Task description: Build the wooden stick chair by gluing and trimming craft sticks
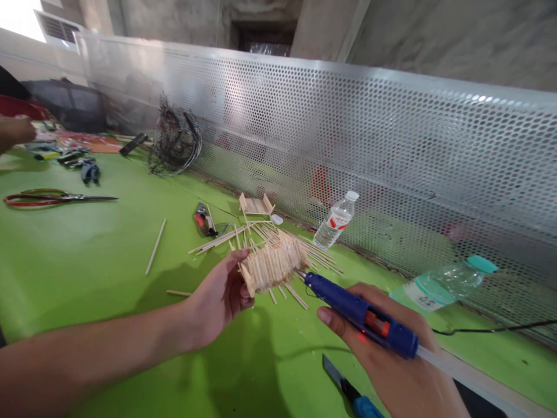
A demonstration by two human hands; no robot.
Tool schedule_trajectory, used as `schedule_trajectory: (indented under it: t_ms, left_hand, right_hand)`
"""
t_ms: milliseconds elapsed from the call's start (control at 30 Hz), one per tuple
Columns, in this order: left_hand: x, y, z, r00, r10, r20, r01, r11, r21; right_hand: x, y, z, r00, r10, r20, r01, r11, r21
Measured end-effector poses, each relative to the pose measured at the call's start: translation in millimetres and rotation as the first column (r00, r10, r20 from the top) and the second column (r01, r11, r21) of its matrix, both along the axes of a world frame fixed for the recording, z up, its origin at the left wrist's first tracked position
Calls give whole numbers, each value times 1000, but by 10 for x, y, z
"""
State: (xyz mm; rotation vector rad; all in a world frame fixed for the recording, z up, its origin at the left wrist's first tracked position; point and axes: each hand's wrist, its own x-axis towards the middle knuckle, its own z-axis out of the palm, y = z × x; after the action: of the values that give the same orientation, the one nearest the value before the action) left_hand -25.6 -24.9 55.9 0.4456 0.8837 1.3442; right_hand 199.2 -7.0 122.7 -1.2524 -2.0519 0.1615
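My left hand (224,293) grips one end of a small panel of wooden sticks (272,267), laid side by side and held above the table. Closed round a blue hot glue gun (343,305) is my right hand (369,325). The gun's metal tip is at the panel's right lower edge; whether it touches cannot be told. A clear glue stick (448,366) comes out of the gun's back end. Behind the panel, loose wooden sticks (319,252) lie scattered, and a small wooden stick frame (256,204) stands behind them.
A utility knife (348,388) lies near the front edge. Two bottles, one white-capped (335,223) and one green-capped (444,284), are by the perforated metal screen (391,139). Red-handled scissors (56,198), pliers (90,171), a cutter (203,220) and a wire coil (174,142) lie leftward. Another person's hand (15,130) is far left.
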Motion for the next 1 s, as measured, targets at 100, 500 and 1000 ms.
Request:
schedule_trajectory:
  t_ms: [100, 500, 1000]
  left_hand:
    - [-4, -11, 4, 1000, -10, -14, 10, 1000, -18]
    - [21, 19, -10, 1000, -17, 1, 17, 999, -27]
    - [14, -20, 23, 996, -89, -27, 89, 996, -23]
  right_hand:
    - [44, -5, -58, 999, 0, -34, -1, 999, -43]
    - [-1, -13, -57, 993, 20, -120, -23, 999, -31]
    - [111, -10, -161, 984, -19, -177, 3, 996, -87]
